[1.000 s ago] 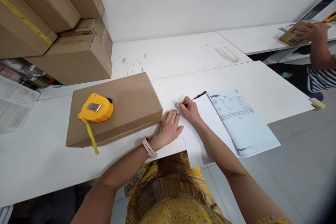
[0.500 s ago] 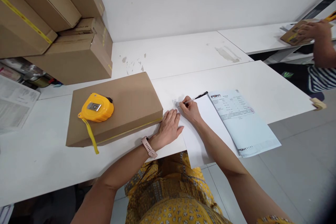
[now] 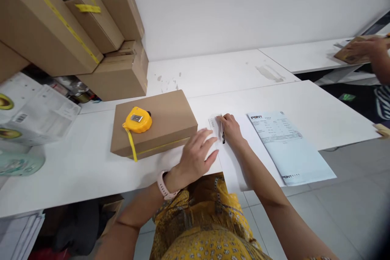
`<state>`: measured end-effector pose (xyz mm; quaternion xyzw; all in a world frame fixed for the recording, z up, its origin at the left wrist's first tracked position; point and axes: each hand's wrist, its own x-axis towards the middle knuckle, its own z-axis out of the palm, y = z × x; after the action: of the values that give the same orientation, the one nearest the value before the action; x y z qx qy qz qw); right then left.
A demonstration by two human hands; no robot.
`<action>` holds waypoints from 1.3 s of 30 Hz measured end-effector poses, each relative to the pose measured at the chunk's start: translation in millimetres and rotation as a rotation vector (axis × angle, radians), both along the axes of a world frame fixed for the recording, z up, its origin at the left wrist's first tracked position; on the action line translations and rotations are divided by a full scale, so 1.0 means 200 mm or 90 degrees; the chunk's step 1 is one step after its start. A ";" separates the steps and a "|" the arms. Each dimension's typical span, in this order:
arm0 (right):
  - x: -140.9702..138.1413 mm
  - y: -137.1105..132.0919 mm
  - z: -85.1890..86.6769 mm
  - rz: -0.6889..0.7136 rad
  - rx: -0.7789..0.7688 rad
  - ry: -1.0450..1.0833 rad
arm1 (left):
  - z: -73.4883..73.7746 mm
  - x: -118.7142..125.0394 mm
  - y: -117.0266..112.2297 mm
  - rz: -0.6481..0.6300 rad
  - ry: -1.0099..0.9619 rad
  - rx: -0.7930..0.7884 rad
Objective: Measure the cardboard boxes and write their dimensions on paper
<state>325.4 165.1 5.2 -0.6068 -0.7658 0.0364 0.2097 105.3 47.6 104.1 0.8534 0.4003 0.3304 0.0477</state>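
Observation:
In the head view my right hand [image 3: 232,128] is closed on a pen [image 3: 223,135], its dark end pointing back toward me. Beneath that hand lies a white sheet of paper [image 3: 258,154] with small handwriting near its upper left corner. My left hand [image 3: 196,154] hovers by the sheet's left edge, fingers apart and holding nothing, with a pink watch strap on the wrist. Just beyond it stands a closed cardboard box [image 3: 166,115]. A yellow tape measure [image 3: 138,120] rests on top, its tape end hanging over the front.
A printed pale-blue form [image 3: 283,142] overlaps the sheet's right side. Cardboard boxes [image 3: 112,75] are stacked at the back left, near a white printed carton [image 3: 39,109]. On the far right another person's hand [image 3: 373,46] is on a small box [image 3: 350,50].
My left hand has lifted off the sheet and spread its fingers. The pen has swung in my right hand from pointing away to pointing toward me. The view has shifted left.

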 end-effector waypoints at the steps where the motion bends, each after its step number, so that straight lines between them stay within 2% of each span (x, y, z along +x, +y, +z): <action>1: 0.00 0.00 0.01 0.001 -0.003 -0.018 | 0.07 -0.08 -0.03 0.057 -0.048 0.066; 3: 0.00 -0.02 0.04 -0.005 0.009 -0.021 | 0.18 -0.25 -0.04 0.233 -0.116 0.173; 4: 0.00 -0.03 0.07 -0.011 0.027 -0.009 | 0.22 -0.34 -0.04 0.329 -0.129 0.193; 6: -0.01 -0.06 0.15 -0.025 0.083 0.033 | 0.25 -0.51 -0.01 0.458 -0.134 0.164; 8: -0.03 -0.10 0.26 -0.027 0.143 0.090 | 0.25 -0.62 0.04 0.490 -0.139 0.052; 11: -0.09 -0.17 0.44 0.002 0.199 0.192 | 0.25 -0.68 0.07 0.486 -0.183 -0.078; 13: -0.15 -0.23 0.56 0.040 0.207 0.282 | 0.28 -0.67 0.07 0.461 -0.276 -0.120; 15: -0.23 -0.29 0.68 0.094 0.160 0.415 | 0.32 -0.64 0.05 0.361 -0.444 -0.204; 17: -0.32 -0.32 0.77 0.167 0.016 0.573 | 0.38 -0.61 0.02 0.203 -0.614 -0.326; 19: -0.42 -0.33 0.85 0.238 -0.195 0.681 | 0.44 -0.59 0.00 0.068 -0.713 -0.422; 21: -0.52 -0.32 0.91 0.275 -0.376 0.723 | 0.48 -0.57 -0.01 -0.001 -0.747 -0.474; 23: -0.60 -0.31 0.95 0.290 -0.495 0.721 | 0.50 -0.56 -0.01 -0.034 -0.748 -0.511; 25: -0.67 -0.31 0.98 0.297 -0.549 0.688 | 0.50 -0.56 -0.01 -0.045 -0.736 -0.544; 28: -0.73 -0.32 1.01 0.302 -0.536 0.622 | 0.51 -0.57 -0.01 -0.039 -0.736 -0.568; 31: -0.74 -0.28 1.03 0.318 -0.494 0.623 | 0.53 -0.65 0.00 -0.027 -0.750 -0.574; 33: -0.70 -0.22 1.02 0.314 -0.455 0.669 | 0.55 -0.77 0.03 -0.006 -0.754 -0.562; 35: -0.64 -0.12 1.00 0.289 -0.403 0.708 | 0.56 -0.94 0.05 0.042 -0.750 -0.543; 39: -0.52 0.04 0.86 0.229 -0.356 0.675 | 0.54 -1.32 0.07 0.196 -0.717 -0.556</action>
<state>222.0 173.4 178.1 -0.3998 -0.6092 0.5663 0.3852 -158.9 61.1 212.1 0.3913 0.5259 0.5324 0.5356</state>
